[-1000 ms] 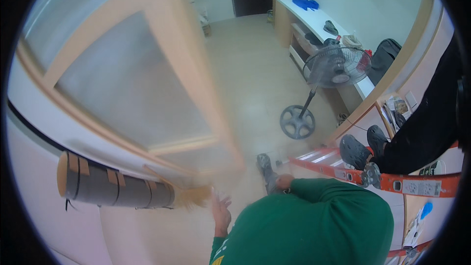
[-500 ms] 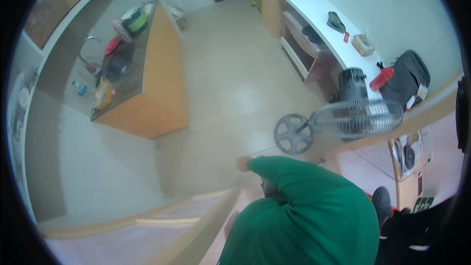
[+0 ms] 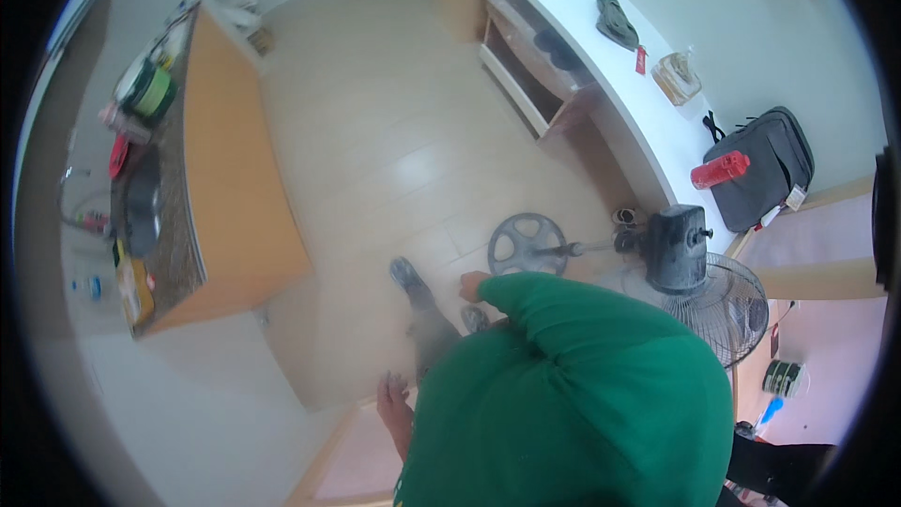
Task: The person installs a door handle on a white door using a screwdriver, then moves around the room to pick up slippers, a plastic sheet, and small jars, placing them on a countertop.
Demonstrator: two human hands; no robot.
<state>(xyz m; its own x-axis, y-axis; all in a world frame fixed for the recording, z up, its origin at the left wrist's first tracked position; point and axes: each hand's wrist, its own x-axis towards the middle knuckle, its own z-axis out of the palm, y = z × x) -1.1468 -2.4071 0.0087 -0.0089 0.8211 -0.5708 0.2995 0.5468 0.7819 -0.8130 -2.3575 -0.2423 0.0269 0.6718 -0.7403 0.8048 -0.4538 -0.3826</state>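
My left hand (image 3: 392, 394) hangs at my left side, low in the view. Its fingers look loosely curled and apart, with nothing visible in them. My right hand (image 3: 472, 284) reaches out in front of my green sleeve (image 3: 563, 314), close to the round base (image 3: 527, 244) of a standing fan. It is small and blurred, so its fingers do not show clearly. Below it a dark shoe (image 3: 404, 272) is on the floor, and a second shoe (image 3: 475, 319) shows partly beside my sleeve. The fan's dark motor housing (image 3: 678, 249) and wire cage (image 3: 737, 310) are to the right.
At left is a wooden counter (image 3: 235, 197) with a sink (image 3: 144, 202) and a green tub (image 3: 145, 89). A long white desk (image 3: 582, 47) curves along the right, bearing a grey shoe (image 3: 615, 23), a red bottle (image 3: 721, 170) and a dark backpack (image 3: 770, 169). Pale tiles (image 3: 375, 131) lie between.
My view has moved forward and turned, with the counter shifting left. My left hand and a stepping leg have come into clearer view. The doorway partition at lower left has mostly dropped out.
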